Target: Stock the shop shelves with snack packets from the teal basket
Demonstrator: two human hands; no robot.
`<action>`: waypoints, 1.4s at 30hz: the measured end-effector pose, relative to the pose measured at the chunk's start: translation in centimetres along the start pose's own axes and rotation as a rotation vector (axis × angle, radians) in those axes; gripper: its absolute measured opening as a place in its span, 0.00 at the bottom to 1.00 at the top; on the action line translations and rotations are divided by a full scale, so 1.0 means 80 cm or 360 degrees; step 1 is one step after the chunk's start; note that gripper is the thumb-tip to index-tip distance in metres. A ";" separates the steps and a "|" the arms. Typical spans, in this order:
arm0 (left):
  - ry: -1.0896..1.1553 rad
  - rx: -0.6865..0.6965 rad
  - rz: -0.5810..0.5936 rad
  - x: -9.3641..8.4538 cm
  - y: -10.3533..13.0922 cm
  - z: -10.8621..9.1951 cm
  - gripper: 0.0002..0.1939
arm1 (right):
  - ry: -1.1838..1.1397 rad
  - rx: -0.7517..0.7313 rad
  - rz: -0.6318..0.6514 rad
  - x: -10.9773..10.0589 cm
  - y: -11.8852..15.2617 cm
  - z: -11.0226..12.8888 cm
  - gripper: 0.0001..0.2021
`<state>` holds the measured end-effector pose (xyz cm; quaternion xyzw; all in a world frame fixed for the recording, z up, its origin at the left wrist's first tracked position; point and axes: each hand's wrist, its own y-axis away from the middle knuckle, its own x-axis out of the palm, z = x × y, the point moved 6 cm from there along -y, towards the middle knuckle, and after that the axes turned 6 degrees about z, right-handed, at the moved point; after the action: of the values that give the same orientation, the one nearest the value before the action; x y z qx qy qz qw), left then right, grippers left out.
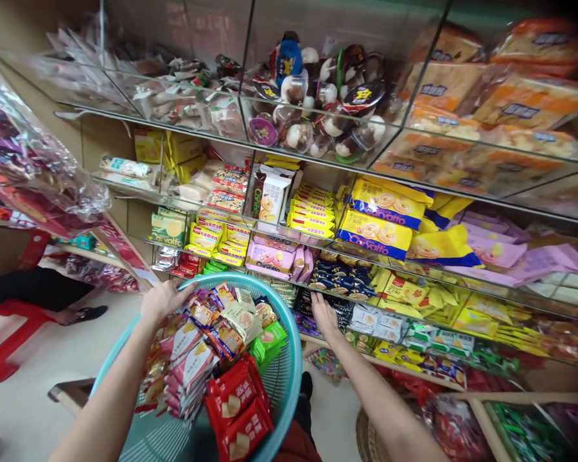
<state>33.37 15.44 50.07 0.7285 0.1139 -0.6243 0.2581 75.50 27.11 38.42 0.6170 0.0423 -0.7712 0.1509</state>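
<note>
A teal plastic basket (296, 359) stands before me, loaded with wrapped snacks. My left hand (164, 301) grips its upper left rim. Inside are red snack packets (241, 410), white-and-pink packets (189, 359), a bright green packet (268, 343) and orange-and-blue packets (224, 340). My right hand (324, 314) reaches into a low shelf compartment, its fingers stretched over black-wrapped snacks (338, 311). Whether it has hold of one is not visible. Silver-white packets (376, 323) lie to its right, dark blue packets (341, 277) on the tier above.
Glass dividers split the shelves. Yellow Corvatto packs (376, 231), lilac packs (501, 247) and bagged bread (520, 109) fill the upper tiers. At left hangs a clear plastic wrapping (43, 141); a red stool (9, 333) stands beside a person's dark-clad leg (33, 289).
</note>
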 end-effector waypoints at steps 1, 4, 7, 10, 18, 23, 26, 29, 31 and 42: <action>0.0003 -0.0007 -0.0008 0.000 0.001 0.000 0.39 | 0.0072 -0.0001 0.0027 0.001 -0.001 0.000 0.18; 0.0011 -0.0019 -0.0032 -0.003 0.004 0.000 0.38 | 0.0246 -0.0019 0.0079 0.004 -0.004 0.000 0.15; 0.0013 -0.0029 -0.0049 -0.007 0.006 -0.001 0.37 | 0.0364 -0.0031 0.0097 0.007 -0.009 0.001 0.15; 0.0008 -0.0030 -0.0060 -0.011 0.006 -0.003 0.36 | 0.0434 -0.0025 0.0112 0.008 -0.013 0.002 0.15; 0.0009 -0.0014 -0.0056 -0.011 0.006 -0.002 0.36 | 0.0465 0.0011 0.0123 0.005 -0.003 0.007 0.10; 0.0013 -0.0016 -0.0058 -0.010 0.004 0.003 0.37 | 0.0399 0.0031 0.0087 -0.004 0.009 0.007 0.12; 0.0014 -0.0010 -0.0051 -0.009 0.003 0.006 0.37 | 0.0314 0.0029 0.0044 -0.014 0.018 0.006 0.12; 0.0024 -0.0008 -0.0046 -0.008 0.002 0.009 0.37 | 0.0180 0.0006 -0.0008 -0.029 0.031 0.006 0.12; 0.0036 -0.0008 -0.0047 -0.008 0.002 0.010 0.36 | 0.0058 -0.0018 -0.0049 -0.042 0.042 0.007 0.13; 0.0062 0.0007 -0.0079 -0.010 0.006 0.007 0.35 | -0.1142 -0.0153 -0.0128 -0.119 0.065 0.077 0.18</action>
<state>32.96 14.89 50.86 0.7380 0.1354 -0.6165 0.2387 73.02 22.30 49.67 0.2972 0.0471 -0.9411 0.1543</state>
